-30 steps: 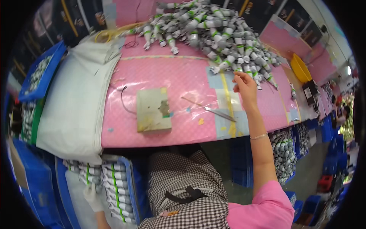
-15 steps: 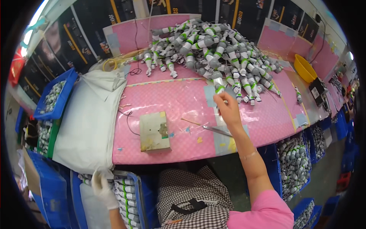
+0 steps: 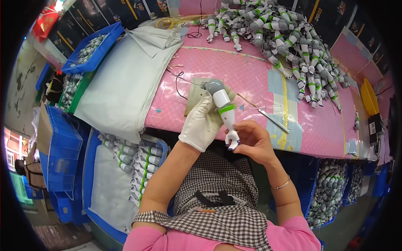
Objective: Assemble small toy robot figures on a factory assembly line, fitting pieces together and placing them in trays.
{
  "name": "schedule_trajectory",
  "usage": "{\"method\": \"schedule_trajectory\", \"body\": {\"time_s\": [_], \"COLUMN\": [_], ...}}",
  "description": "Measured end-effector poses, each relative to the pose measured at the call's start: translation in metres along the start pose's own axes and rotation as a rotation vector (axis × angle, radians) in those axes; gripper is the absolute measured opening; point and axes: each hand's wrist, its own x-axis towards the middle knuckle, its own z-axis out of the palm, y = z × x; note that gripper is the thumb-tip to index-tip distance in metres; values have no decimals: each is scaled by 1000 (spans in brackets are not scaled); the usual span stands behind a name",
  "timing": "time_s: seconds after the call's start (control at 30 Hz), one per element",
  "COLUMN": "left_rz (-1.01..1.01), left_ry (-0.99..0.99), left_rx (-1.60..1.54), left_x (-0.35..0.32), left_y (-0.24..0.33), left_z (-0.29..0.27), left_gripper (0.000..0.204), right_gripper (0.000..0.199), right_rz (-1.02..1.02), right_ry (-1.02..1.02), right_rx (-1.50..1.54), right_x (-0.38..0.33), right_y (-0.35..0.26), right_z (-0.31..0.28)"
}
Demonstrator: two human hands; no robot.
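Just over the table's near edge, I hold a toy arm (image 3: 222, 99) between both hands. It has a grey ball shoulder with a thin metal rod, white segments, a bright green band and a small white hand with dark trim. My left hand (image 3: 203, 121), in a white glove, is closed round its upper and middle part. The bare fingers of my right hand (image 3: 256, 142) pinch at the toy's small hand end. Behind the toy arm stands a grey box (image 3: 193, 98), partly hidden.
A heap of similar toy arms (image 3: 289, 37) lies at the far right of the pink table (image 3: 247, 75). A metal blade-like tool (image 3: 274, 120) lies to the right. White sheets (image 3: 125, 79) cover the left end. Below stands a blue bin (image 3: 90, 167) with rows of toy arms.
My right hand has come back from the heap with a toy arm. My left hand has risen from the blue bin and taken hold of it. The view has shifted left and down.
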Motion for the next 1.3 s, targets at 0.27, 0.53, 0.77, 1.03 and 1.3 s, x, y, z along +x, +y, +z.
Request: {"method": "schedule_trajectory", "body": {"time_s": [0.27,0.53,0.77,1.03,1.3], "left_rz": [-144,-415,-458,-474,-302], "left_ry": [38,-23,108,59,169], "left_rx": [-17,-202,33,191,748], "left_x": [-22,-38,-64,-73,-58], "left_y": [13,9,4,2,12], "left_z": [-21,-40,-41,-44,-26], "left_gripper": [49,57,60,39,28], "right_gripper": [38,30,33,30,19], "right_rz": [-234,367,323,340,100], "right_ry": [-120,439,451,418,303], "right_rx": [-611,73,228,241,-545], "right_x": [12,54,60,60,70], "right_y": [-2,-26,-13,-11,18], "right_z": [21,-12,-17,-13,-26]}}
